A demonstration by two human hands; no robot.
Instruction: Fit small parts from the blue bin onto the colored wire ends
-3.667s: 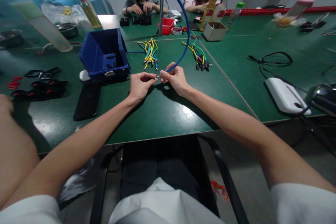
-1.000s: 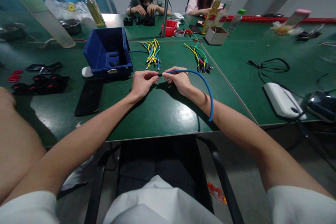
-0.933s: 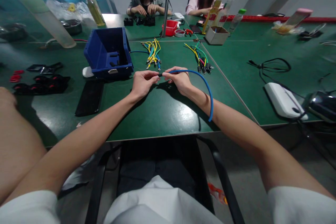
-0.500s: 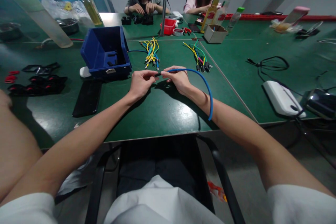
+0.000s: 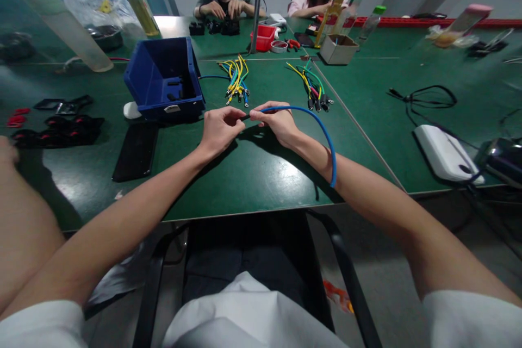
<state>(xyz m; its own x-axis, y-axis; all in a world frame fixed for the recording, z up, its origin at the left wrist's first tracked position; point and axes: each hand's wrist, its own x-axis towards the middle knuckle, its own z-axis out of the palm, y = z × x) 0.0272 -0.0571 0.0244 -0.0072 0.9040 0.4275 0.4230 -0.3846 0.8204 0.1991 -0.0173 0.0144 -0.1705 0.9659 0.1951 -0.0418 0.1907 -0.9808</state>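
A blue cable (image 5: 322, 126) runs from the fingertips of my right hand (image 5: 279, 122) and arcs over my right forearm. My right hand pinches it near its end. At that end sits a small black piece (image 5: 246, 117), which my left hand (image 5: 220, 129) holds between thumb and fingers. Beyond my hands lie a bundle of yellow, green and blue wires with ring terminals (image 5: 236, 79) and a second bundle with black-covered ends (image 5: 310, 87). A blue bin (image 5: 163, 79) with black pieces inside stands to the left.
A black phone (image 5: 136, 152) and black parts with red details (image 5: 61, 131) lie at the left. To the right is a white device (image 5: 446, 153) with a black cord. A metal pole, bottles and a small box (image 5: 338, 49) stand farther back. Two people sit across the table.
The free end of the blue cable has swung slightly right. The fingers of my left hand have shifted a little around the black piece. The camera view has moved slightly.
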